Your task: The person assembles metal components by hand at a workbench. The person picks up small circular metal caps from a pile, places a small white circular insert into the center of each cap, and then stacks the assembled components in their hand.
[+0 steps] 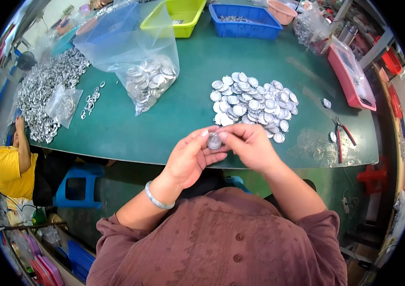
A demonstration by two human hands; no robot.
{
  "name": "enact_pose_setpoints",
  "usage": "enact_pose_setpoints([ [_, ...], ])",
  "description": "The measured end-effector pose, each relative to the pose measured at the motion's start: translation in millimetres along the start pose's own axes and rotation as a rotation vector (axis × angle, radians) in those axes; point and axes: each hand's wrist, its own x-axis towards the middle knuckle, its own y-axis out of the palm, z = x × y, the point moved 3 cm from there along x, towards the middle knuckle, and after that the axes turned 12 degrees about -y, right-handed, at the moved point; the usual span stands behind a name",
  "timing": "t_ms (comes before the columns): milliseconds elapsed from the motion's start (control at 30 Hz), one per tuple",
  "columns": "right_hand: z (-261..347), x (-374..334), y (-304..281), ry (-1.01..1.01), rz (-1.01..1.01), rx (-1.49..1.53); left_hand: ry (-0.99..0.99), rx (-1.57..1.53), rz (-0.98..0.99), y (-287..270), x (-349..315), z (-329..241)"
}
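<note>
Just above the table's near edge, a round silver metal disc [214,140] is held between both hands. My left hand [189,159] cups it from the left, thumb on top and fingers curled beneath. From the right, my right hand [249,143] pinches the disc's edge between thumb and forefinger. Right behind my hands lies a loose pile of similar silver discs [255,101] with small loops on their rims. Farther left stands a clear plastic bag [151,81] with more round silver pieces inside.
Red-handled pliers [339,138] lie at the right near a single disc [326,103]. A large heap of small silver parts [45,90] covers the left end, where a person in yellow [11,167] sits. Blue [245,28], green [190,19] and pink [348,78] trays stand along the table's edges.
</note>
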Motion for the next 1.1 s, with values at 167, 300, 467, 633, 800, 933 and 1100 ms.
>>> enact_pose_setpoints([
  [167,7.5,17.3,-24.3,-0.29,-0.091,-0.63,-0.024,-0.002,-0.138,-15.6,-5.0,-2.0],
  [300,4.0,49.0,-36.9,-0.387,0.021,-1.018,-0.031,-0.004,-0.127,-20.8,-8.8,-6.8],
  [467,1.8,65.0,-15.2,-0.534,0.171,-1.406,-0.017,-0.012,-0.187,-21.6,-9.3,-9.5],
  [633,-5.8,72.6,-18.1,-0.472,0.226,-1.443,-0.001,-0.007,-0.091,-31.3,-7.5,-12.9],
  [800,4.9,71.6,-24.6,-0.486,0.16,-1.317,-0.007,0.147,-0.115,-17.9,-3.4,-20.8],
  [933,17.7,65.4,-26.3,-0.421,0.181,-0.857,0.074,0.251,-0.217,-10.8,6.8,-22.3],
  [1100,29.0,47.7,-17.4,-0.242,0.319,-0.606,0.14,0.362,-0.205,-4.2,18.8,-16.2],
])
